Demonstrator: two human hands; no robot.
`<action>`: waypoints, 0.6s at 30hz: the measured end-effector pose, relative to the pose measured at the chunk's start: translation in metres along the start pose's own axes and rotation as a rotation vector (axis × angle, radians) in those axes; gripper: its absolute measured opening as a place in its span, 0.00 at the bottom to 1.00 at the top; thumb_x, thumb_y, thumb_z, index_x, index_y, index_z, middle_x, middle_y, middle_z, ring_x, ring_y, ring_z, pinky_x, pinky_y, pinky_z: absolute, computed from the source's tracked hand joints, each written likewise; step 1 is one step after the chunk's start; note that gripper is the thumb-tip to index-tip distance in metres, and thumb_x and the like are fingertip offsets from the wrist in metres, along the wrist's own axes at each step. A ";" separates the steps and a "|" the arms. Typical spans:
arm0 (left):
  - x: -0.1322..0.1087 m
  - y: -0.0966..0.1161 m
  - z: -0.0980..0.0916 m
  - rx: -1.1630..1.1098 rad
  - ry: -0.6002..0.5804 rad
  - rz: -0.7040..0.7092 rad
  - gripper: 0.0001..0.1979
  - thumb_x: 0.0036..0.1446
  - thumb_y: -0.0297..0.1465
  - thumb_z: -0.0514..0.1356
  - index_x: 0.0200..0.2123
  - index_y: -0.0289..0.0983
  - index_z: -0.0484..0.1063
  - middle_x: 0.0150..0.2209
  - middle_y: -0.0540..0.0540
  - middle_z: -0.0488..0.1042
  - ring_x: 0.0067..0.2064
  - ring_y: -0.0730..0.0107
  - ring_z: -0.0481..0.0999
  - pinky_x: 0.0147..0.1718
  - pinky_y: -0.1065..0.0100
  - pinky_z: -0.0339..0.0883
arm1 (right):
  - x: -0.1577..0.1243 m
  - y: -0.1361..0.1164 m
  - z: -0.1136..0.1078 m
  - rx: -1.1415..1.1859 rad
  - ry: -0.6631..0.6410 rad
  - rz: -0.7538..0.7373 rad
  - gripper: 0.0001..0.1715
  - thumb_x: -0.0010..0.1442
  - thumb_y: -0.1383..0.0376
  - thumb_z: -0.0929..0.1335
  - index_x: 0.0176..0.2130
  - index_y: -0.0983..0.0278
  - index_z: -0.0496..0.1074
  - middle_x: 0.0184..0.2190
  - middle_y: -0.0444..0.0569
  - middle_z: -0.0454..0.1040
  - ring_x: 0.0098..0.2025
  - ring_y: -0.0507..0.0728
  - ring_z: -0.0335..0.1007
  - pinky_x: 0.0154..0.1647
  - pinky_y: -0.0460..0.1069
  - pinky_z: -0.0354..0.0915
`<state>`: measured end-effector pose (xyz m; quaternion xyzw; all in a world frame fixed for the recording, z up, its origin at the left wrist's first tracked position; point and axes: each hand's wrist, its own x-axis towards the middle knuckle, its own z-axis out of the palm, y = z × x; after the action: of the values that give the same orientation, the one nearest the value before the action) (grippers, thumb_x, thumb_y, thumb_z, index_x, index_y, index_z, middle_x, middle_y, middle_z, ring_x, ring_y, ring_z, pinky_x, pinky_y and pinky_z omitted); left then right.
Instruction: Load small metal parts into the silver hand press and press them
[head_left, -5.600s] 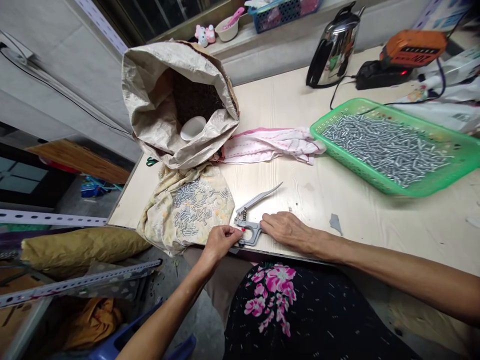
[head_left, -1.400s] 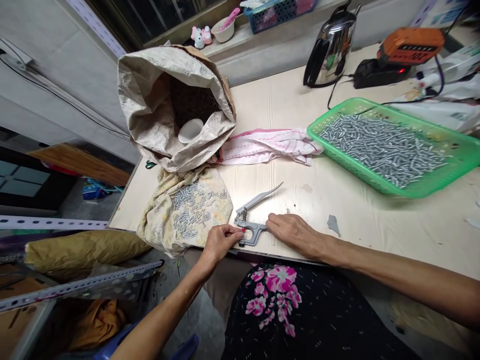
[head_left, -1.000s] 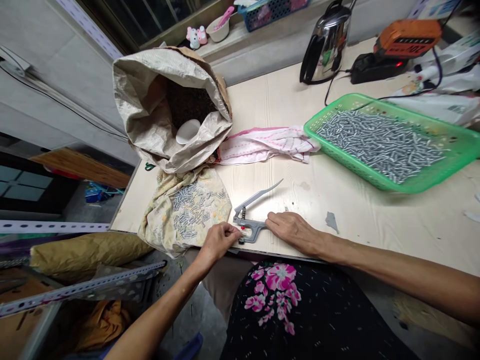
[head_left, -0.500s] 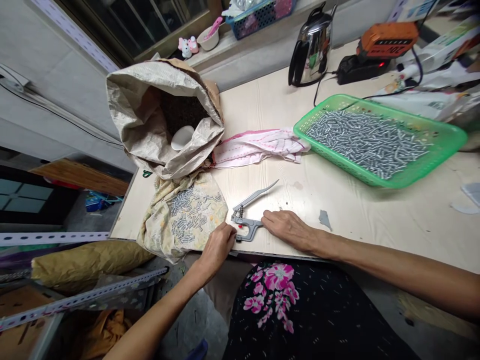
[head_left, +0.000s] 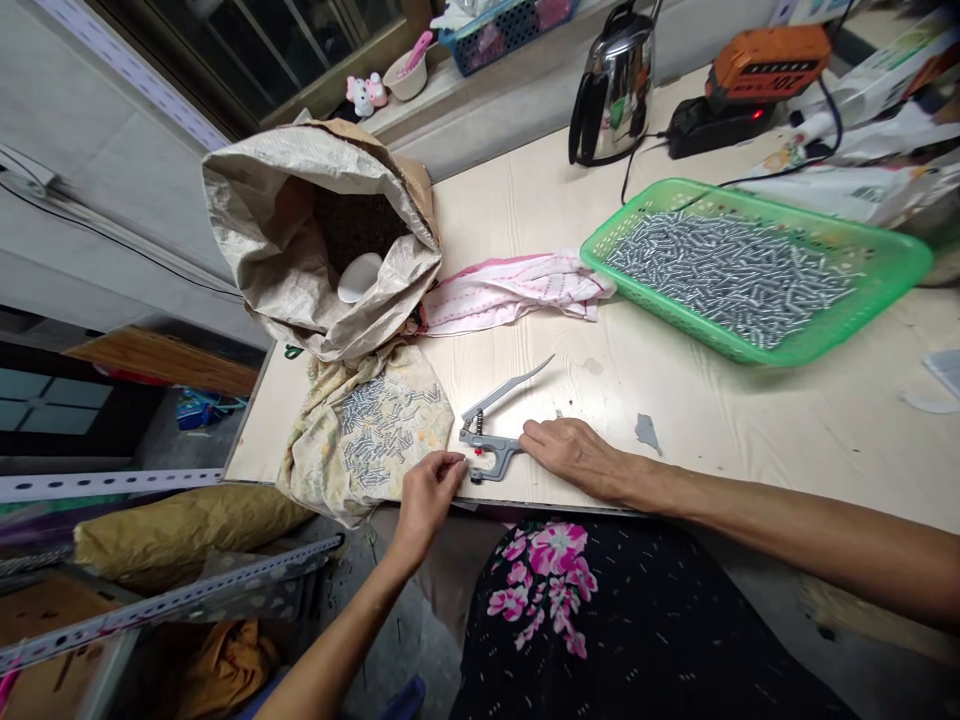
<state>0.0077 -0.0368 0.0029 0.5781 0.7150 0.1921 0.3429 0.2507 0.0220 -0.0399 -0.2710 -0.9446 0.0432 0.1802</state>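
Note:
Grey snap-fastener pliers [head_left: 496, 455] lie at the table's front edge, their upper handle sprung up and a red spot showing in the jaw. Closed around the lower handle is my right hand [head_left: 574, 455]. My left hand [head_left: 429, 497] is just left of the jaw, thumb and forefinger pinched together; whatever sits between the fingertips is too small to make out. Beyond that hand, many small silvery metal pieces [head_left: 375, 425] are spread over a yellowish floral cloth [head_left: 304, 470].
A green basket [head_left: 840, 345] of silvery metal pieces stands on the right. An open sack [head_left: 247, 210] holding dark contents and a white dish [head_left: 360, 277] is at back left. A pink-white towel [head_left: 517, 290], a kettle [head_left: 615, 95] and an orange battery [head_left: 769, 65] on a charger are behind.
My left hand has drawn slightly left from the pliers' jaw, and its pinched fingertips now show. My right hand keeps its hold on the handle. The whole view has shifted slightly.

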 end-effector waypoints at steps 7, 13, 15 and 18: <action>0.009 0.014 0.002 -0.422 -0.062 -0.281 0.25 0.37 0.48 0.70 0.29 0.32 0.77 0.22 0.50 0.73 0.24 0.77 0.65 0.25 0.73 0.57 | 0.000 -0.001 0.000 -0.004 0.007 -0.011 0.17 0.64 0.79 0.54 0.35 0.64 0.64 0.30 0.46 0.67 0.26 0.52 0.57 0.25 0.50 0.51; 0.015 0.014 0.005 -0.374 -0.068 -0.326 0.25 0.33 0.48 0.71 0.27 0.32 0.76 0.21 0.50 0.72 0.22 0.77 0.63 0.24 0.73 0.55 | 0.000 -0.001 -0.002 0.025 -0.021 -0.002 0.16 0.63 0.80 0.55 0.35 0.64 0.63 0.30 0.46 0.67 0.27 0.52 0.58 0.26 0.50 0.50; 0.019 0.014 0.003 -0.352 -0.097 -0.349 0.25 0.32 0.48 0.71 0.26 0.32 0.76 0.20 0.51 0.71 0.22 0.78 0.63 0.23 0.74 0.55 | 0.000 0.000 -0.002 0.042 -0.039 0.009 0.15 0.64 0.79 0.55 0.35 0.64 0.63 0.30 0.46 0.67 0.27 0.52 0.58 0.26 0.50 0.50; 0.024 0.016 0.000 -0.323 -0.164 -0.371 0.24 0.30 0.47 0.71 0.24 0.32 0.75 0.20 0.51 0.71 0.21 0.78 0.64 0.23 0.73 0.56 | 0.001 0.000 -0.002 0.079 -0.054 0.023 0.14 0.64 0.79 0.55 0.35 0.64 0.62 0.30 0.45 0.66 0.27 0.52 0.57 0.26 0.50 0.49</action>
<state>0.0166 -0.0099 0.0067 0.3886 0.7387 0.1903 0.5169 0.2508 0.0224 -0.0383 -0.2732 -0.9435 0.0897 0.1647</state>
